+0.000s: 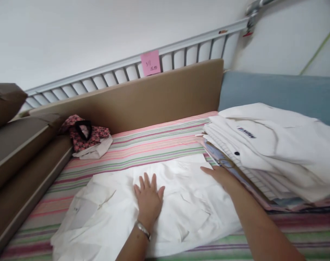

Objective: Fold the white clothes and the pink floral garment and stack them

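Note:
A white garment [178,214] lies spread out in front of me, partly creased, with its collar end toward the lower left. My left hand [149,197] rests flat on its middle with the fingers spread; a silver bracelet [142,230] circles that wrist. At the garment's far right edge is my right hand [220,177], its thumb and fingers reaching over the cloth. Whether those fingers pinch the fabric cannot be made out. Just right of that hand sits a stack of folded clothes [251,163], topped by a white garment with dark lettering.
A striped cloth [143,145] covers the surface. Brown padded boards [165,101] stand along the back, and thick cushioned pieces [23,166] are stacked at left. A floral garment [86,134] lies in the back left corner. A pink note [150,63] hangs on the radiator [121,75].

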`<state>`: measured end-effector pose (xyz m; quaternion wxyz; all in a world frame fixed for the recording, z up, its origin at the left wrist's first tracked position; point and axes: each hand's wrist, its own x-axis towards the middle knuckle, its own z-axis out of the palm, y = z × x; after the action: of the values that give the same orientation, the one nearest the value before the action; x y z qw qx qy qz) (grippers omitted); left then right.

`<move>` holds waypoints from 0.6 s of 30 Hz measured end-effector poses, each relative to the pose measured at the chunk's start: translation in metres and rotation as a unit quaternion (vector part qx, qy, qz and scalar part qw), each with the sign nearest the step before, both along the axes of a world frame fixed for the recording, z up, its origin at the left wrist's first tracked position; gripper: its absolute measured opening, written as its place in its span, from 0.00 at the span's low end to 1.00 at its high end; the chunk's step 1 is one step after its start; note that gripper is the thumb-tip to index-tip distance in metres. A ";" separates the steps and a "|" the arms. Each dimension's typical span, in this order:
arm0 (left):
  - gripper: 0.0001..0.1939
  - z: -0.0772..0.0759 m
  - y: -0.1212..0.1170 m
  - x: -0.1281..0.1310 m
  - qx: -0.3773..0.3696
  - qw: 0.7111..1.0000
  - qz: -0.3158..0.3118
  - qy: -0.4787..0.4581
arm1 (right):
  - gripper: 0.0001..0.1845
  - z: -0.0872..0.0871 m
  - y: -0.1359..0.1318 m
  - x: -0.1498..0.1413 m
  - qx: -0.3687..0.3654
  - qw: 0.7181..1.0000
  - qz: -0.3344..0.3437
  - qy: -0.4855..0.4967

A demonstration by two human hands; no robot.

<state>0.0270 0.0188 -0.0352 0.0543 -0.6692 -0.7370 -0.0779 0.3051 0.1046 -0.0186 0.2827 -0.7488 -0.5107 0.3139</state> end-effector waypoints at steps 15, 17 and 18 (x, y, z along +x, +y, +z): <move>0.27 0.024 0.011 0.015 0.026 0.997 -0.022 -0.072 | 0.14 0.023 -0.005 -0.013 0.046 0.994 0.051 0.085; 0.27 0.019 0.009 0.030 0.028 0.997 -0.035 -0.068 | 0.15 0.025 -0.006 -0.014 0.054 0.994 0.062 0.072; 0.27 0.017 0.008 0.038 0.031 0.996 -0.041 -0.069 | 0.16 0.025 -0.006 -0.014 0.057 0.994 0.067 0.064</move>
<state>0.0647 0.0265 -0.0184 0.0211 -0.6899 -0.7081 -0.1489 0.2909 0.0985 0.0068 0.3355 -0.6739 -0.5579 0.3494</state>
